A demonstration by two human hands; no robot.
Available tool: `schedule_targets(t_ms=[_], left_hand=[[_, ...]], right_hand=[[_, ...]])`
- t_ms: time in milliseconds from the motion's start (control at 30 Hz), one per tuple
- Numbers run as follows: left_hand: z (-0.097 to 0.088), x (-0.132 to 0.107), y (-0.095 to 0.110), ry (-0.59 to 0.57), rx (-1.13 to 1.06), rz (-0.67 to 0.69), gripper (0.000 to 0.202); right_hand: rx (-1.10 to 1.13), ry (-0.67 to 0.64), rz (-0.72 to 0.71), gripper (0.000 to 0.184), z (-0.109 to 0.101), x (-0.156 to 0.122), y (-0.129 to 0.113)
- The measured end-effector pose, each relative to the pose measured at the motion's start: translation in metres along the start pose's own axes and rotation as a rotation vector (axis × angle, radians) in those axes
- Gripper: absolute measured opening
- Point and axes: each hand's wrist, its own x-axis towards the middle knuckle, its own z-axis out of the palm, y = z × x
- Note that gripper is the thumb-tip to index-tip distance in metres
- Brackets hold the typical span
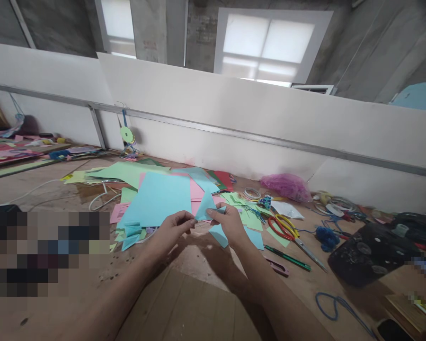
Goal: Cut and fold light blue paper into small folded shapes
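A small folded piece of light-blue paper (pixel 204 205) is held up between my two hands, one pointed corner upward. My right hand (pixel 229 222) pinches its right side between thumb and fingers. At the lower left corner, my left hand (pixel 177 226) has its fingertips closed on the paper's edge. Just behind lies a large light-blue sheet (pixel 165 199) on other coloured sheets. Beneath my right hand is a blue paper scrap (pixel 219 235). Crumpled or pleated blue strips (pixel 131 233) rest left of my left hand.
To the right lie scissors (pixel 294 234) with red and yellow handles, a green pen-like tool (pixel 287 258) and a pink-handled cutter (pixel 279 267). Farther right stand a black container (pixel 369 255) and a blue cord (pixel 335 303). A pink plastic bag (pixel 287 186) sits by the white wall panel (pixel 234 151).
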Motion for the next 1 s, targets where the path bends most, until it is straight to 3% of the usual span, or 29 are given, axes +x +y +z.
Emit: schedule_targets(t_ms=[300, 667, 1000], left_hand=[[0.009, -0.001, -0.003, -0.003, 0.061, 0.066, 0.028], [0.003, 0.002, -0.006, 0.029, -0.009, 0.01, 0.027], [0.004, -0.001, -0.002, 0.048, -0.093, -0.032, 0.029]], right_hand=[[-0.052, -0.075, 0.007, 0.022, 0.01, -0.006, -0.002], [-0.054, -0.141, 0.037, 0.019, 0.009, -0.006, 0.004], [-0.044, -0.14, 0.06, 0.023, 0.006, -0.006, -0.01]])
